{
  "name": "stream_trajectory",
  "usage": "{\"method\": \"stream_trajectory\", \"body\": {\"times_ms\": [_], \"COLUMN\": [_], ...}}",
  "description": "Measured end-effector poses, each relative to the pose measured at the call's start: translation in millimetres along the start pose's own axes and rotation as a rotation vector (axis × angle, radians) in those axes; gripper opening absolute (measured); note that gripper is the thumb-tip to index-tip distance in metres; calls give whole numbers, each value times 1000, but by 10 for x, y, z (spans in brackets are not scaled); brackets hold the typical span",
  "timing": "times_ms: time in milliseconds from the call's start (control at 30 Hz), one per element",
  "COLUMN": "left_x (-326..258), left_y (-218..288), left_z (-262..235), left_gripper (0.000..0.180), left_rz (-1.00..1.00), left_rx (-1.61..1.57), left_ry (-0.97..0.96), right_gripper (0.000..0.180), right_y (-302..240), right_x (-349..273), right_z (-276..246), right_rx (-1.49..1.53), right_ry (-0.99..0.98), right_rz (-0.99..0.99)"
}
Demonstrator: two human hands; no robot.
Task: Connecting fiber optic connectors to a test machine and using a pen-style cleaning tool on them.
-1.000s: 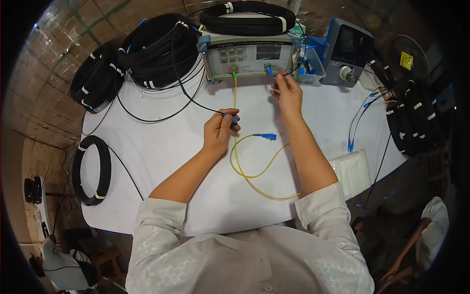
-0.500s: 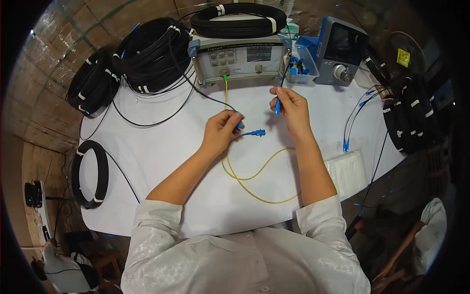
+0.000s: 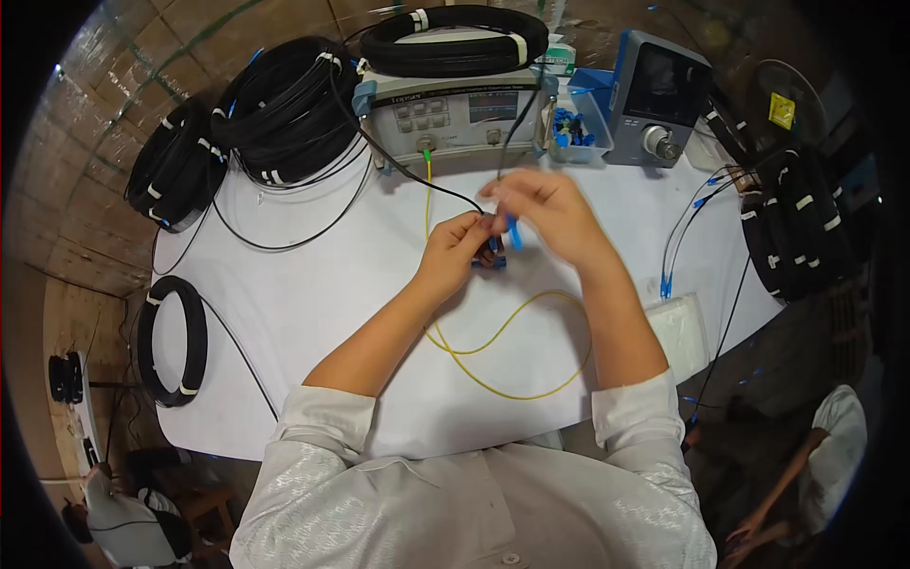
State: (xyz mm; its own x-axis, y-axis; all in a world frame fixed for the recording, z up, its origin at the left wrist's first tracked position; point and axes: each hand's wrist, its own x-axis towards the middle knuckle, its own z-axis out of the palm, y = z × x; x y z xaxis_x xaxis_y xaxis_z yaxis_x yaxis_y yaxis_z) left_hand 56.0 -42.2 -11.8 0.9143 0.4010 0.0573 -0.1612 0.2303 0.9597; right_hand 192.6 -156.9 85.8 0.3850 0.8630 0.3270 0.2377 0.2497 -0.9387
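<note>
Holding steady over the middle of the white counter [image 3: 313, 313], a blue plug [image 3: 493, 254] on the yellow cable [image 3: 502, 375] is pinched in the closed left hand [image 3: 455, 254]. A second blue plug [image 3: 514, 230] is gripped by the right hand [image 3: 550, 211], touching the left. Both should be kept still and lined up straight, with the thin cable left loose.

You hold a small blue plug [image 3: 494, 256] at the end of a thin yellow cord [image 3: 493, 341] in your left hand [image 3: 455, 256]. The cord runs from the far grey box, down to the plug, and loops near you on the white table. Your right hand [image 3: 545, 209] pinches a blue stick-shaped piece [image 3: 514, 230], held upright just beside the plug.
</note>
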Motion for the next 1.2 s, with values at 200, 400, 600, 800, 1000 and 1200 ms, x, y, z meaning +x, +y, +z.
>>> {"method": "stream_trajectory", "body": {"times_ms": [200, 400, 600, 800, 1000, 1200], "left_x": [-172, -148, -111, -88, -65, -66], "left_y": [54, 15, -98, -137, -102, -111], "left_z": [-13, -107, -68, -63, -46, -25], "left_gripper": [27, 33, 34, 30, 29, 29], "left_rz": [-152, -212, -125, -109, -174, -181], "left_rx": [-95, -154, -109, -93, -81, -59], "left_ry": [-92, -185, -165, -135, -62, -98], "right_gripper": [22, 24, 25, 22, 19, 46], "right_y": [216, 507, 682, 617, 704, 762], "right_x": [-374, -353, -350, -337, -96, 254], "right_z": [226, 210, 226, 201, -541, -1065], "right_rx": [11, 49, 1, 52, -395, -1196], "right_ry": [-64, 111, 166, 110, 437, 384], "right_rz": [271, 310, 298, 355, 125, -161]}}
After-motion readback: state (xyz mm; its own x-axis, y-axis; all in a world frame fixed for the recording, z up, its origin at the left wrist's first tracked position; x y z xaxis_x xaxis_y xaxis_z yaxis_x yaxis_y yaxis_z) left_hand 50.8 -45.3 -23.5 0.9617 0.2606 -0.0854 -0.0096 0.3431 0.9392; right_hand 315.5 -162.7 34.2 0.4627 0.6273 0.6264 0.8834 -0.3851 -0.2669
